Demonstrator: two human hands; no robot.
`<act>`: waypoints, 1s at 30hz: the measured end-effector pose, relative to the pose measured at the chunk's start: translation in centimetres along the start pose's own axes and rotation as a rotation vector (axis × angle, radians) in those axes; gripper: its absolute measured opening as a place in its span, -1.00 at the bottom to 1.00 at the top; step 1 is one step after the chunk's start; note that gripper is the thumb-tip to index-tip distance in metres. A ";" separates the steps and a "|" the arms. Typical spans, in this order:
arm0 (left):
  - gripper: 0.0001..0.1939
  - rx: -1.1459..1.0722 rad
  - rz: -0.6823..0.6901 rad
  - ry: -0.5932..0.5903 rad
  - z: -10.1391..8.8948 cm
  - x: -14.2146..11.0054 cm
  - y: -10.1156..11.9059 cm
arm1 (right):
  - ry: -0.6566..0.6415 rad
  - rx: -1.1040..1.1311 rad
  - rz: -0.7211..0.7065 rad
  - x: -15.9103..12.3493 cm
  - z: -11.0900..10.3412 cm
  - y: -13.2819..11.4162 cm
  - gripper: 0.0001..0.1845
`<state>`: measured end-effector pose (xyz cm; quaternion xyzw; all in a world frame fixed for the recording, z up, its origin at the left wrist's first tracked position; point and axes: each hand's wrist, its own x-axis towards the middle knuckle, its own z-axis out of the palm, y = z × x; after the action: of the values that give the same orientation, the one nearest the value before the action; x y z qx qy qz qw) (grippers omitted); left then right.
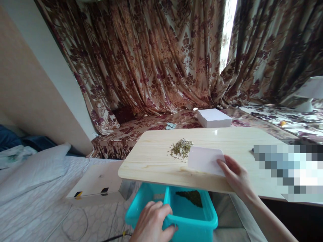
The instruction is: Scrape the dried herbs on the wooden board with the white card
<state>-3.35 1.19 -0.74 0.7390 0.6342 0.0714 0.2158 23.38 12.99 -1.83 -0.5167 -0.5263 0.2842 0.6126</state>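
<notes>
My right hand (233, 169) pinches the right end of a flat white scraper sheet (205, 159), held low over the wooden tabletop (148, 151). Just left of the sheet lies a loose pile of small greenish grains (181, 148) mixed with white bits. Below the table's front edge is a turquoise two-compartment bin (193, 223). My left hand (155, 220) grips its near rim at the divider. More dark green grains (193, 197) lie in the right compartment. The left compartment is partly hidden by my hand and the tabletop.
Behind the table stands a white box (214, 117), with a small light cloth (171, 126) to its left. A large white carton (96, 179) lies on the bed (27, 198) at left. A cable (117, 236) runs near the bin. Something pixelated covers the table's right end.
</notes>
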 end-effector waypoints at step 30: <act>-0.89 -0.046 0.028 0.057 0.3 -0.3 -1.3 | -0.186 0.052 -0.042 1.5 3.2 0.1 -0.74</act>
<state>-4.46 0.94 -1.46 0.7404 0.6278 0.1102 0.2135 20.80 15.47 -1.72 -0.4610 -0.5838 0.3318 0.5802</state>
